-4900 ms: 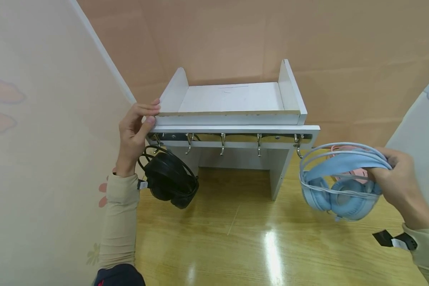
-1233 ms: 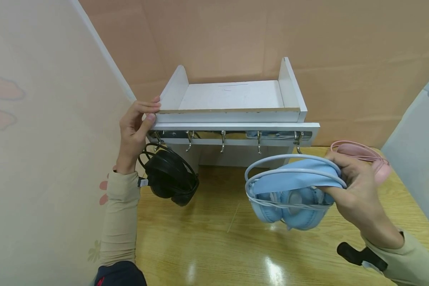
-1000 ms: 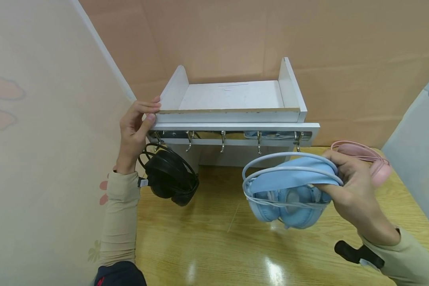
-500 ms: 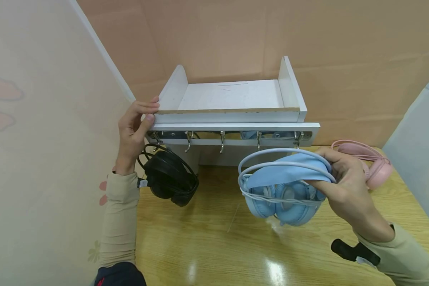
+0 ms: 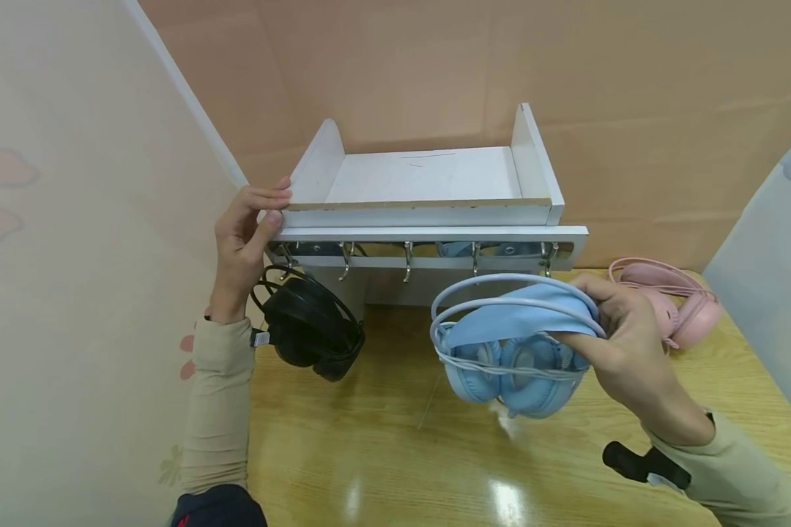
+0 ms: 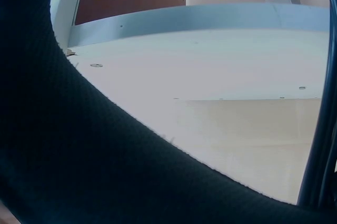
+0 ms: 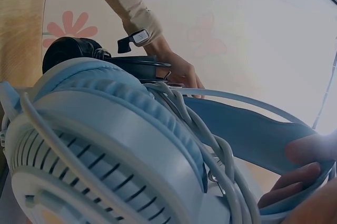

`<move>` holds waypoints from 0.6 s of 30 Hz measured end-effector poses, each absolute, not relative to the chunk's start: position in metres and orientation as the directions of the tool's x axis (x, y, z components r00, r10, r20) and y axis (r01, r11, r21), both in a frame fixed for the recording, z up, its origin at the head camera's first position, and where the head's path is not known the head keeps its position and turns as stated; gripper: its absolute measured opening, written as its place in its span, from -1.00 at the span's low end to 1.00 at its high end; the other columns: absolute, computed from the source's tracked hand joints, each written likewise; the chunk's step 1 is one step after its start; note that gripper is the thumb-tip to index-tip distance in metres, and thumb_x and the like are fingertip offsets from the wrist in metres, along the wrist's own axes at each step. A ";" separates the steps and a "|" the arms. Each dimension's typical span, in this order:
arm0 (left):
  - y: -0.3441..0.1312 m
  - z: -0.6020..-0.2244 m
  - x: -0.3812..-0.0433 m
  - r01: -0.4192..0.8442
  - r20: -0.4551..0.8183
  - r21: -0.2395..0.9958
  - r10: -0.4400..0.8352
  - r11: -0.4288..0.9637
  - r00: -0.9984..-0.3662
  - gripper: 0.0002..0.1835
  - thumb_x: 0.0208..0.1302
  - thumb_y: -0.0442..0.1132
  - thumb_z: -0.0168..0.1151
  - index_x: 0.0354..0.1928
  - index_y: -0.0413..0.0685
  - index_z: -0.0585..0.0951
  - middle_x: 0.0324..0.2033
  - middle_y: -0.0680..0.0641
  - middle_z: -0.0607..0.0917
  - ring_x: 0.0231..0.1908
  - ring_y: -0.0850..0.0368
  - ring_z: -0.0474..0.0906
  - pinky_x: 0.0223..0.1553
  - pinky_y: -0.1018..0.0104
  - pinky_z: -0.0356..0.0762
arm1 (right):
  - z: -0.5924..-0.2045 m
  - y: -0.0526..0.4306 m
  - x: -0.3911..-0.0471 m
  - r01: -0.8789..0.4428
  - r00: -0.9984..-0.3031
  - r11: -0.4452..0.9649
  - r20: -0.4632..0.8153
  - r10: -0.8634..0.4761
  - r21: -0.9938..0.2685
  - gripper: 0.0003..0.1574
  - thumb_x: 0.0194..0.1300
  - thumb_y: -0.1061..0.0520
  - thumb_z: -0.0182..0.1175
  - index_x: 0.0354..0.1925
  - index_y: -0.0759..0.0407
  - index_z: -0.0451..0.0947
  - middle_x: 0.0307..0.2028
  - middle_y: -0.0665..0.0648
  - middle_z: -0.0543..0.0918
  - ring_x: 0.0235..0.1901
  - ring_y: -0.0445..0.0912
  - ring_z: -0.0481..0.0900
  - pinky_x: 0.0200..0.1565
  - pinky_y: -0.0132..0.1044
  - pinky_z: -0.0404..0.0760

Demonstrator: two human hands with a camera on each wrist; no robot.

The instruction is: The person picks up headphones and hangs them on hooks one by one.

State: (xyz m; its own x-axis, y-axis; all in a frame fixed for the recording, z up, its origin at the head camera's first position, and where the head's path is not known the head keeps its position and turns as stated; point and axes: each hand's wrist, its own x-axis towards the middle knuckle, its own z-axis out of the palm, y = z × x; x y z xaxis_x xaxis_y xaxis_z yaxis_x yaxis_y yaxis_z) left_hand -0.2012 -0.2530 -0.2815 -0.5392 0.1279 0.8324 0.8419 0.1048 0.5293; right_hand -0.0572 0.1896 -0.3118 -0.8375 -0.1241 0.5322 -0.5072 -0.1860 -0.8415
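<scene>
My right hand (image 5: 626,348) grips the headband of a pair of light blue headphones (image 5: 524,318), its cable looped around the ear cups. The headphones are in front of the white shelf (image 5: 428,176), the top of the band just below the right-hand metal hooks (image 5: 476,260). At the shelf's left front corner, my left hand (image 5: 245,238) holds on with fingers over the edge and thumb on the front. Black headphones (image 5: 310,322) hang from the leftmost hook, below that hand. Close up in the right wrist view, the blue ear cup (image 7: 116,140) fills much of the frame.
Pink headphones (image 5: 695,318) lie on the wooden surface (image 5: 382,454) to the right, behind my right hand. Pale patterned walls (image 5: 105,278) rise at left and right, and a brown wall (image 5: 435,66) stands behind the shelf. More hooks run along the rail (image 5: 435,234).
My right hand has carried the blue headphones leftward, from right of the shelf to in front of its right hooks, uncovering the pink headphones. My left hand keeps its place on the corner.
</scene>
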 end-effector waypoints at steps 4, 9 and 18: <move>-0.253 -0.282 -0.201 0.844 0.834 0.528 0.127 0.097 -0.537 -0.81 0.43 -0.51 0.14 -0.09 -0.61 0.60 -0.03 -0.02 0.78 0.31 -0.07 0.67 0.53 -0.05 0.45 | -0.311 0.187 -0.057 -0.506 -0.838 -0.177 0.530 -0.131 -0.844 -0.59 0.07 0.76 0.15 -0.15 0.53 0.63 -0.28 0.20 0.82 -0.25 -0.19 0.79 -0.20 -0.46 0.76; -0.253 -0.281 -0.201 0.844 0.835 0.527 0.124 0.099 -0.536 -0.81 0.43 -0.50 0.14 -0.10 -0.61 0.60 -0.03 -0.01 0.78 0.31 -0.07 0.67 0.53 -0.05 0.46 | -0.308 0.184 -0.058 -0.488 -0.852 -0.164 0.509 -0.126 -0.857 -0.59 0.08 0.75 0.18 -0.12 0.53 0.64 -0.25 0.21 0.83 -0.22 -0.18 0.80 -0.17 -0.45 0.77; -0.251 -0.282 -0.201 0.840 0.830 0.536 0.127 0.087 -0.543 -0.83 0.42 -0.54 0.13 -0.10 -0.61 0.60 -0.03 -0.03 0.77 0.31 -0.09 0.67 0.51 -0.02 0.50 | -0.308 0.178 -0.062 -0.486 -0.842 -0.191 0.516 -0.161 -0.853 -0.52 0.08 0.75 0.17 -0.06 0.51 0.64 -0.22 0.19 0.84 -0.18 -0.17 0.82 -0.15 -0.44 0.79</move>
